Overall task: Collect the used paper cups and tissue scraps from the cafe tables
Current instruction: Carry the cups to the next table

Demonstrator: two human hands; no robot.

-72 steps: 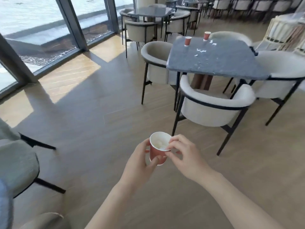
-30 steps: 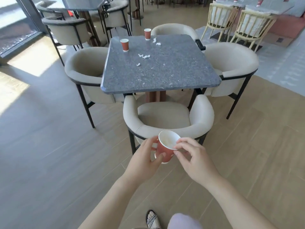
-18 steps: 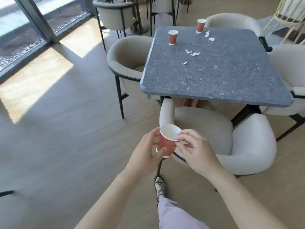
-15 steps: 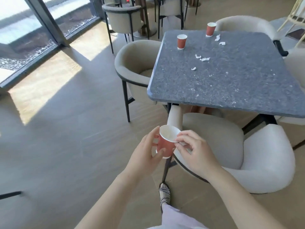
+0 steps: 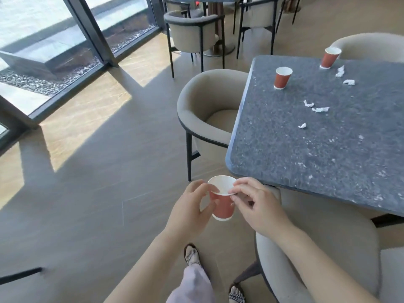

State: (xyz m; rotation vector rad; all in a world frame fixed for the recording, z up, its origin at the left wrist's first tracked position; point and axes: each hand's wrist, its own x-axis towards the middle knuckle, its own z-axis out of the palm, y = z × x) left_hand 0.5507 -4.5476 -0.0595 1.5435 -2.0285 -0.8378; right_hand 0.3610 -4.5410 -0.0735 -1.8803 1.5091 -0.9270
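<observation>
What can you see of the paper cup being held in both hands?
The paper cup is red-orange with a white rim, white inside and a white base band. It is held roughly upright above the floor, by the near corner of the grey table. The left hand grips its side; the right hand pinches its rim. Its contents cannot be made out.

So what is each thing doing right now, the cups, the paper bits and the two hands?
held cup: upright, off the table, between both hands.
left hand: grips the held cup's side.
right hand: pinches the held cup's rim.
near cup: upright on the table, untouched.
far cup: upright at the table's far edge, untouched.
tissue scraps: crumpled, scattered on the table.
</observation>
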